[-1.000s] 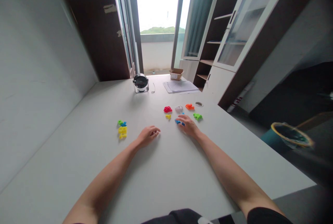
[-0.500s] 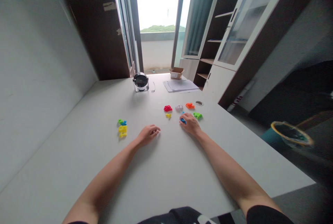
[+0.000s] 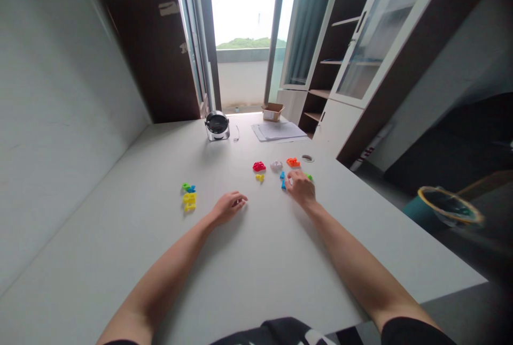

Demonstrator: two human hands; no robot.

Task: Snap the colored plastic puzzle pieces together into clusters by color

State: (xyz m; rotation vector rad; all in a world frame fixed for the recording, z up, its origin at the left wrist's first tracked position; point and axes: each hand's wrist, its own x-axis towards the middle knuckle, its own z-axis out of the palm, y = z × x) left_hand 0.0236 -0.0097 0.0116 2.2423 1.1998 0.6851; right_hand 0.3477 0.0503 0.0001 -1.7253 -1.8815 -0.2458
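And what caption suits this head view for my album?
At a white table: left hand loosely curled, right hand by blue pieces, more colorful pieces beyond.

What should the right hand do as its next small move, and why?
With the right hand, I would perhaps close on the green piece: it shows only in part beyond the hand, so it seems within easy reach. The blue pieces lie close on the hand's left side, so a small motion looks safer. Whether the hand already touches anything, I cannot tell.
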